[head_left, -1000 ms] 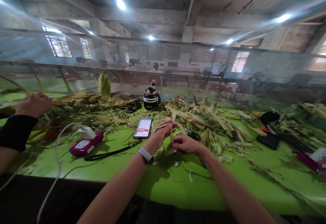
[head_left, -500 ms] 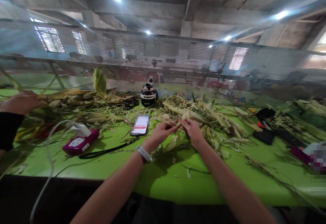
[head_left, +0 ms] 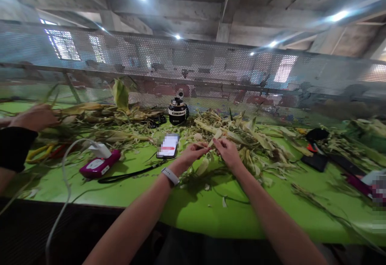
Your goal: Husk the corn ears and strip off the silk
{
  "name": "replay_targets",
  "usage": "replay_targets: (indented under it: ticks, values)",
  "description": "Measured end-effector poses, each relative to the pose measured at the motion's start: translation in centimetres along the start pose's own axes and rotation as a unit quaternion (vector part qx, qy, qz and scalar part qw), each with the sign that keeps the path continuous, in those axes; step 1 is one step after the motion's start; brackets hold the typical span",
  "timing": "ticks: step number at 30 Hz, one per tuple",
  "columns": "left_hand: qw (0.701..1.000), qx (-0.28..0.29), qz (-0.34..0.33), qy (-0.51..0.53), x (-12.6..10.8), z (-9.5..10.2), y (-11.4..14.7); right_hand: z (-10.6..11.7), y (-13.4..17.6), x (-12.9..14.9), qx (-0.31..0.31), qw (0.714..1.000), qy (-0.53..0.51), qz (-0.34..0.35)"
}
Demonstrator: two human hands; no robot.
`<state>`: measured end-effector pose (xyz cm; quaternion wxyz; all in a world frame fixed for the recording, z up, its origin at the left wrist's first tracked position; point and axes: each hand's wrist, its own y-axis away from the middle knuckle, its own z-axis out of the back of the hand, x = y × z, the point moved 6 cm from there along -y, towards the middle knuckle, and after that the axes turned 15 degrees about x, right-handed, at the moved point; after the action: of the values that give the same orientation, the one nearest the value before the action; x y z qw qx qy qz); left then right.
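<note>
Near the middle of the green table, my left hand point(head_left: 193, 154) and my right hand point(head_left: 228, 153) meet with their fingertips close together. Between them is a pale corn husk strip point(head_left: 216, 136), pinched by the fingers of both hands and pointing up and away. A grey-white band circles my left wrist. Beneath my hands hangs a wider light-green husk piece point(head_left: 202, 166); whether it joins the held strip I cannot tell. Right behind lies a heap of dry corn husks point(head_left: 241, 128).
A phone point(head_left: 169, 145) with a lit screen lies left of my hands, near a purple power strip point(head_left: 99, 164) with cable. A black jug point(head_left: 177, 111) stands by the mesh partition point(head_left: 205, 68). At far left, a co-worker's hand point(head_left: 34, 117) touches another husk pile point(head_left: 99, 116).
My hands stay together in nearly the same place; the held strip now tilts and shows longer above my fingers. The co-worker's hand has shifted slightly right, and the view has turned a little.
</note>
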<state>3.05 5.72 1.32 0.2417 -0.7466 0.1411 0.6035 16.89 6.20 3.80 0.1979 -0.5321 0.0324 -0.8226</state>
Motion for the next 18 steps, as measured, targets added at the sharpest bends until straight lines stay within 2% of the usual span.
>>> replay_targets:
  ticks: [3,7,13,15,18]
  values:
    - [0.998,-0.054,-0.007,0.019,0.2,1.3,0.0,-0.7,0.0,0.2,0.067,0.997,0.042,-0.014]
    - [0.999,-0.038,-0.021,0.009,0.2,1.4,-0.2,-2.4,0.0,0.2,0.179,0.984,0.015,-0.003]
    - [0.997,-0.049,-0.031,-0.045,-0.7,1.9,-0.1,-2.5,-0.1,-0.3,0.236,0.972,-0.005,0.0]
    - [0.995,-0.056,-0.031,-0.077,-0.9,2.1,0.1,-2.0,0.0,-0.1,0.207,0.977,0.045,0.009]
    - [0.99,-0.035,-0.021,-0.138,-0.8,1.7,0.0,-0.4,0.5,1.6,0.055,0.981,0.167,0.078]
